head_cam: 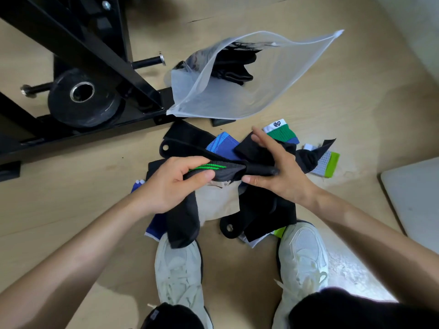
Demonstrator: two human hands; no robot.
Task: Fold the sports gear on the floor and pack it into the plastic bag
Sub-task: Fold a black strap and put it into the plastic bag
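Black knit with green stripes: the green-striped piece (213, 167) was held up over the pile, between both hands. The left hand (166, 186) gripped its striped end, fingers curled over the top and thumb under. The right hand (282, 176) was mostly spread, fingers straight. The piece's plain black end lay across the palm between thumb and fingers, so it looked more like a guiding touch than a firm pinch.

Step in hand, as I judged it, was folding or rolling this one piece, not yet packing it. The long dark tail still hung down by the left wrist, so the fold looked unfinished.

The plastic bag (285, 67) lay on the wooden floor (71, 198) beyond the pile, its mouth gaping towards the left. Some black gear (235, 65) was already inside. The task seemed early to middle, with plenty left on the floor:
- a blue piece (223, 144)
- a green-and-white band (279, 131)
- a grey-and-lime piece (324, 163)
- a black strap (180, 143)
- a beige cloth (218, 200)

All of these sat under or just beside the hands. A black weight plate (83, 100) on a rack stood just left of the bag.

The next move probably called for bringing the hanging tail up, closing the right hand on the bundle, then reaching forward to the bag's mouth. The bag was limp, so one hand might have to hold the opening.
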